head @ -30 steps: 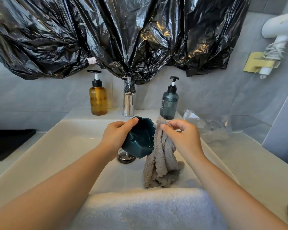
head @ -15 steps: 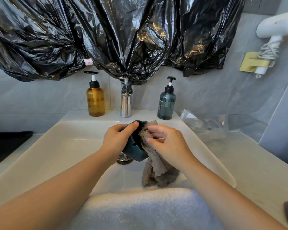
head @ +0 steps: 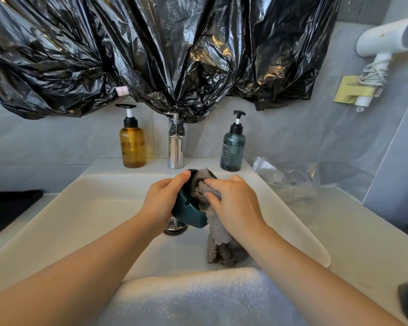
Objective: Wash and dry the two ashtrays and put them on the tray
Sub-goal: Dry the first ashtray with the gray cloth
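Likely mid-drying: gripping ashtray (head: 186,211) in left hand (head: 161,201), pressing cloth (head: 219,243) into its bowl with curled right hand (head: 236,203); next calls for wiping round, then underside.

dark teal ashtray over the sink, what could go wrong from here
The left hand grips the dark teal notched ashtray by its rim, tilted above the white sink. A push from the right hand holding the grey terry cloth could slip it loose to chip on the basin. The cloth's tail lies in the sink and may pick up water.
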`<act>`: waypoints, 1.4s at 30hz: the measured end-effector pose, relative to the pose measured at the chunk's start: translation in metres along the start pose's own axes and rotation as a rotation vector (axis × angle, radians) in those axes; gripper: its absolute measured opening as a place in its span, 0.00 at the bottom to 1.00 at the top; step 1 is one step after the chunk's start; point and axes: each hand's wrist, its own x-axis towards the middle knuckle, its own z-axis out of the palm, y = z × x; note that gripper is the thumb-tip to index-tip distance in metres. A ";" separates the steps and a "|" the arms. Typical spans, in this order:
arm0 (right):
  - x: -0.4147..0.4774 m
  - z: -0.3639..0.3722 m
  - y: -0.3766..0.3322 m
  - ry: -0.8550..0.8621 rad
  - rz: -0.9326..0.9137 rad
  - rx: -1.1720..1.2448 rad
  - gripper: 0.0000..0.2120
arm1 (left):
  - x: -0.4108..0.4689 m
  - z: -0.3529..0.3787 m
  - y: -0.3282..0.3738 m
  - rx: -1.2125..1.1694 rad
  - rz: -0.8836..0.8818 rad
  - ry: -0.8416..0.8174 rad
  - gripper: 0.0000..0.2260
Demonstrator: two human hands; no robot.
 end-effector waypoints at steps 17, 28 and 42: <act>-0.006 -0.003 0.009 -0.325 -0.209 -0.160 0.38 | -0.001 -0.005 0.006 -0.092 -0.076 -0.037 0.15; 0.001 -0.004 0.003 -0.421 -0.246 -0.079 0.36 | 0.000 -0.006 0.004 -0.146 -0.143 -0.200 0.17; 0.001 0.001 0.007 -0.341 -0.410 0.099 0.10 | -0.001 -0.005 0.003 -0.167 -0.155 -0.180 0.16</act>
